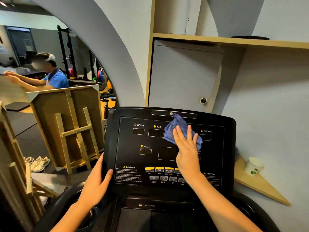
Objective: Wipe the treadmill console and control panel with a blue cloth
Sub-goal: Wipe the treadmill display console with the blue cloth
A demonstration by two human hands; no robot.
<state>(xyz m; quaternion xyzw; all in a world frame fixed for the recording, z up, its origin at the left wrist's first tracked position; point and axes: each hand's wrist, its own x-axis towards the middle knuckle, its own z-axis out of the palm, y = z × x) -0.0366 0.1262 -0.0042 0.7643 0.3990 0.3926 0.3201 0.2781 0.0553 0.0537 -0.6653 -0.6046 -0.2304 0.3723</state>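
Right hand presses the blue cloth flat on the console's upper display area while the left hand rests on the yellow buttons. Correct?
Not quite. In the head view the left hand grips the console's left edge, away from the yellow buttons. The right hand does press the blue cloth flat there.

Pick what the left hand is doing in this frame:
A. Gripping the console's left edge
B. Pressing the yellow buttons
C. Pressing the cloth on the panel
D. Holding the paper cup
A: the left hand wraps the left edge of the console, thumb on its face, while the right hand presses the cloth flat on the panel.
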